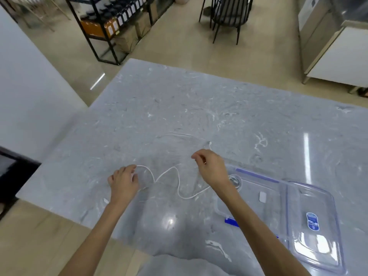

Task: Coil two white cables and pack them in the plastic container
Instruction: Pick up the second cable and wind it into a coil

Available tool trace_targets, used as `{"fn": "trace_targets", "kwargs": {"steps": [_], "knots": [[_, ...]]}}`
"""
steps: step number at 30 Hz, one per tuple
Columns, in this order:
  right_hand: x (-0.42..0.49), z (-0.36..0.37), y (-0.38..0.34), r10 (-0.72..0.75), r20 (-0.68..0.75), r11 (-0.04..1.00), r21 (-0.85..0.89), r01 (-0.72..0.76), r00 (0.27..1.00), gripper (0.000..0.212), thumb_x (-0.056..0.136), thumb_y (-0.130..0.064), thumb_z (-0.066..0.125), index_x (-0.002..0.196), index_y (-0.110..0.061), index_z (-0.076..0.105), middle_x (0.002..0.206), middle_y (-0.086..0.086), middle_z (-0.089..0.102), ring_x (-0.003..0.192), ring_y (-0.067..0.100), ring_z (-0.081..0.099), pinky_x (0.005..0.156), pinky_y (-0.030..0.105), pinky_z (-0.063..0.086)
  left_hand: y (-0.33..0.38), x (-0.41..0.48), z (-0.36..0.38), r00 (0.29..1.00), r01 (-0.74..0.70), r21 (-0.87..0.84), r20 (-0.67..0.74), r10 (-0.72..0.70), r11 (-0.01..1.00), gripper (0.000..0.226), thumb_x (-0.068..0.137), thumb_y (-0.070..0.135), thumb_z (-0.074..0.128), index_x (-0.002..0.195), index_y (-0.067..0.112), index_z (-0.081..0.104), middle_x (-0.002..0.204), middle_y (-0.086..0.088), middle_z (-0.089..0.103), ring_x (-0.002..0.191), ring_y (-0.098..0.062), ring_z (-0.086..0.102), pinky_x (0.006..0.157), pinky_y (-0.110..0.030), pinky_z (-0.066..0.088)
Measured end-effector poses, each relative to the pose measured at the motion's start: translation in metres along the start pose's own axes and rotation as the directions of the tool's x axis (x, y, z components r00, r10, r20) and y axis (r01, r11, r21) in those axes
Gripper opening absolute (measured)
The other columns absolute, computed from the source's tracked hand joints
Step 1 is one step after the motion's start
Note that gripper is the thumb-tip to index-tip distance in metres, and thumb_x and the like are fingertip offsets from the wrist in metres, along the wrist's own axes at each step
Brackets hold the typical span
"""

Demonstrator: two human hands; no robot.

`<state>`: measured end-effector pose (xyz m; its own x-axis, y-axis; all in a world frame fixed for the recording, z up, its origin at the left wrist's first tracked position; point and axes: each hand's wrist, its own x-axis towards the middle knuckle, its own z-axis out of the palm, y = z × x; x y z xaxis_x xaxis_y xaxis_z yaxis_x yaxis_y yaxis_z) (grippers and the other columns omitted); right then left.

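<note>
We hold both bare forearms stretched forward, our left hand (123,181) low with palm down and fingers curled, our right hand (211,166) raised higher, thumb and forefinger pinched together.

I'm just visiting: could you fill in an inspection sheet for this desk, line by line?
Surface: grey marble table, glossy.
Job's things: open clear container holding a coiled cable; lid beside it.
Clutter: nothing seen.
Hands: left hand and right hand each pinch the loose cable.
Cables: loose cable snakes uncoiled between the hands.
Surroundings: shelf, chair, counter.
</note>
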<state>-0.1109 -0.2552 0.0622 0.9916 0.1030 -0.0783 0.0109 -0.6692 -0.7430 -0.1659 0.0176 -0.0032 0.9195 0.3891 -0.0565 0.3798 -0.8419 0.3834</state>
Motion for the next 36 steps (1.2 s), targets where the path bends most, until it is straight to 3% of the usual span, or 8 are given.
{"fn": "trace_targets", "kwargs": {"steps": [7,12,16,21,25,29,32,36], "knots": [[0.013,0.162,-0.082,-0.37,0.471,0.84,-0.198,0.505,0.8,0.029,0.1,-0.014,0.047,0.121,-0.011,0.068,0.121,0.014,0.065,0.116,0.032,0.056,0.098,0.041,0.043,-0.092,-0.013,-0.003,0.968,0.117,0.211,0.195,-0.159,0.97,0.047,0.091,0.027,0.056,0.136,0.013,0.049,0.137,-0.014,0.05,0.13,-0.032,0.04,0.103,-0.04,0.029],[0.002,0.231,-0.077,-0.368,0.724,0.56,-0.329,0.761,0.584,0.051,0.091,0.0,0.049,0.137,-0.022,0.051,0.146,0.004,0.044,0.139,0.023,0.033,0.109,0.036,0.029,-0.13,-0.035,0.004,0.956,-0.103,0.189,0.288,0.045,0.977,0.04,0.092,0.036,0.056,0.125,0.013,0.052,0.132,-0.012,0.045,0.123,-0.032,0.041,0.097,-0.04,0.033],[0.008,0.234,-0.065,-0.389,0.708,0.578,-0.311,0.754,0.59,0.033,0.093,-0.004,0.048,0.122,-0.014,0.061,0.133,0.01,0.053,0.13,0.026,0.043,0.102,0.036,0.034,-0.124,-0.031,-0.003,0.922,-0.253,0.204,0.348,0.172,0.946,0.026,0.095,0.016,0.044,0.119,0.009,0.051,0.125,-0.016,0.053,0.115,-0.032,0.048,0.09,-0.04,0.034],[0.041,0.179,-0.08,-0.486,0.633,0.613,-0.244,0.751,0.603,0.027,0.1,-0.023,0.052,0.116,-0.006,0.066,0.116,0.013,0.065,0.116,0.029,0.054,0.104,0.034,0.036,-0.088,0.012,-0.063,0.917,-0.053,-0.287,0.364,0.16,0.956,0.009,0.098,0.006,0.04,0.095,0.014,0.039,0.078,-0.018,0.059,0.066,-0.029,0.054,0.065,-0.038,0.045],[0.088,0.086,-0.129,-0.686,0.351,0.587,-0.251,0.77,0.637,0.017,0.095,-0.017,0.063,0.095,-0.004,0.075,0.092,0.012,0.074,0.095,0.035,0.064,0.082,0.042,0.052,-0.017,0.064,-0.145,0.761,-0.103,-0.379,0.566,0.318,0.919,0.025,0.104,0.006,0.034,0.096,0.007,0.057,0.067,-0.004,0.045,0.054,-0.014,0.041,0.051,-0.026,0.039],[0.133,-0.025,-0.187,-0.734,0.013,0.647,-0.293,0.704,0.679,0.014,0.095,-0.01,0.061,0.097,-0.008,0.075,0.091,0.004,0.072,0.095,0.029,0.061,0.081,0.036,0.047,0.081,0.1,-0.234,0.577,-0.093,-0.766,0.479,0.662,0.636,0.026,0.106,0.01,0.036,0.105,0.003,0.061,0.07,-0.004,0.046,0.059,-0.015,0.042,0.061,-0.025,0.043],[0.146,-0.088,-0.221,-0.527,-0.209,0.837,0.041,0.546,0.824,0.02,0.099,-0.012,0.054,0.099,-0.002,0.072,0.09,0.012,0.068,0.091,0.028,0.058,0.078,0.031,0.04,0.156,0.12,-0.284,0.497,-0.135,-0.939,0.213,0.841,0.317,0.022,0.102,0.003,0.043,0.116,0.003,0.059,0.083,0.001,0.064,0.07,-0.014,0.052,0.068,-0.024,0.047],[0.129,-0.121,-0.237,-0.388,-0.122,0.809,0.43,0.401,0.913,0.028,0.104,-0.02,0.044,0.104,0.002,0.062,0.078,0.01,0.059,0.077,0.024,0.057,0.083,0.042,0.051,0.25,0.139,-0.316,0.518,-0.149,-0.989,-0.099,0.849,-0.024,0.03,0.096,-0.01,0.042,0.122,0.001,0.054,0.104,-0.003,0.073,0.092,-0.016,0.068,0.08,-0.028,0.055]]}}
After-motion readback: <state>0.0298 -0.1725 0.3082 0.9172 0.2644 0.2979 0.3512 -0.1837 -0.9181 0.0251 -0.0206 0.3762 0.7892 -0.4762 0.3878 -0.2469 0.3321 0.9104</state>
